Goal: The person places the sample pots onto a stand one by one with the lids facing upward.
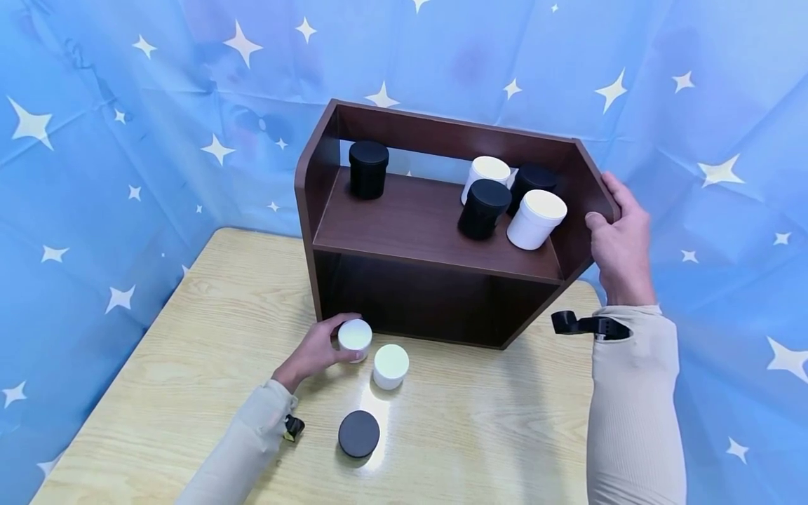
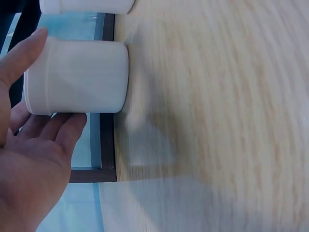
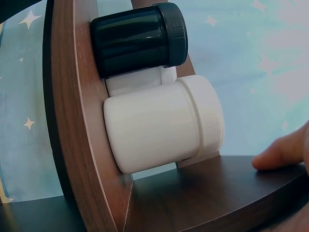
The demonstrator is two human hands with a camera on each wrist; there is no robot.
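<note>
My left hand (image 1: 315, 351) holds a white lidded jar (image 1: 355, 338) near the lower front edge of a dark brown two-tier shelf (image 1: 391, 214). In the left wrist view the thumb lies on one side of this upright jar and the fingers on the other. Up at the right, my right hand (image 1: 623, 242) grips the front edge of the shelf's side panel (image 1: 583, 203), thumb on the inner face. A second white jar (image 1: 391, 366) stands just right of the held one, and a black-lidded jar (image 1: 359, 433) is closer to me.
On the upper tier, one black jar (image 1: 368, 170) is at the left. Two white and two black jars cluster at the right, including a front white jar (image 1: 536, 219) and a front black jar (image 1: 485, 208). A starry blue curtain (image 1: 442, 56) hangs behind the wooden table (image 1: 189, 351).
</note>
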